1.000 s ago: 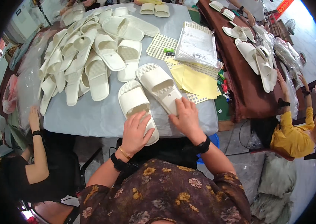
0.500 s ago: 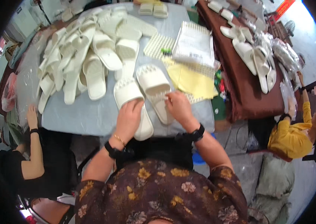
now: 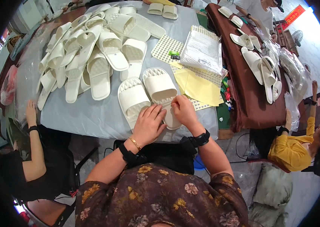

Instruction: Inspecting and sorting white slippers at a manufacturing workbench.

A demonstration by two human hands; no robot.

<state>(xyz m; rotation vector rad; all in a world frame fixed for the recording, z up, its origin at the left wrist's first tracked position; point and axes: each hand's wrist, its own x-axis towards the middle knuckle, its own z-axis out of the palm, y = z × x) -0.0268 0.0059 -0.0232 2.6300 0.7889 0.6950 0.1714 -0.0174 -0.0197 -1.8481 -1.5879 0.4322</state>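
Two white slippers lie side by side on the grey-covered table near its front edge, toes pointing away from me. My left hand lies across the heel part of the left slipper, fingers stretched and a little bent, their tips reaching the right slipper. Over the right edge of the right slipper, my right hand has its thumb and fingers pressed together at the footbed. Whatever is in that pinch is too small or hidden to name. A big heap of white slippers covers the table's left side.
Sheets of small stickers, yellow paper and a plastic-wrapped packet lie to the right. More slippers rest on a brown-covered table. Co-workers are seated at left and right; another stands at the far right.
My left hand has slid right and a bit down, from the left slipper's strap opening to its heel beside the right slipper. My right hand stays at the right slipper, slightly farther right.
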